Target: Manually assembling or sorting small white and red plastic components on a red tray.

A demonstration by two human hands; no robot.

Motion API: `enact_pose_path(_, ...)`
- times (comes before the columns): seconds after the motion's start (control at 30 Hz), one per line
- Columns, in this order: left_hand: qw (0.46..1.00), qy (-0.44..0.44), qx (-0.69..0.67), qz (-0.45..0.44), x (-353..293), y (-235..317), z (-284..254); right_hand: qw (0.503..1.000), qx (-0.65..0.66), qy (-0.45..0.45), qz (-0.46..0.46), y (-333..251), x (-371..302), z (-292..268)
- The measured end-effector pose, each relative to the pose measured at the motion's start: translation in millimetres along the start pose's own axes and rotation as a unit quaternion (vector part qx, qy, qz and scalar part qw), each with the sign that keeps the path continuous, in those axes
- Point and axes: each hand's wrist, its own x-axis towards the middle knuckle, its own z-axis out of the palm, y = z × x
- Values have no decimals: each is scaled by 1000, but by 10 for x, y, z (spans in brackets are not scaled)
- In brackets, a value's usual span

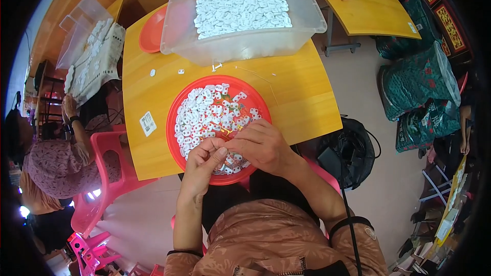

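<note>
Both my hands meet over the near part of a round red tray (172, 140). It holds many small white plastic pieces (197, 115), several with red spots, and some thin yellow bits lie among them. My left hand (203, 162) is closed in a pinch, thumb against forefinger. My right hand (263, 147) is closed beside it, its fingertips touching those of the left. Whatever sits between the fingertips is too small and covered to name.
A large translucent bin (245, 46) of white pieces stands behind the tray on the yellow table (302, 97). A red plate (152, 33) shows beside it. A printed white card (148, 123) lies left. Another person (61, 168) works at far left, near a pink chair (105, 174).
</note>
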Motion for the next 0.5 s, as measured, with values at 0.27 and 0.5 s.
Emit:
enact_pose_path(0.27, 977, 122, -169, 36, 48, -47, 62, 962, 179, 26, 204, -150, -4, 77)
enact_pose_path(0.5, 957, 179, -217, 66, 41, -265, 133, 958, 176, 28, 223, -198, -29, 173)
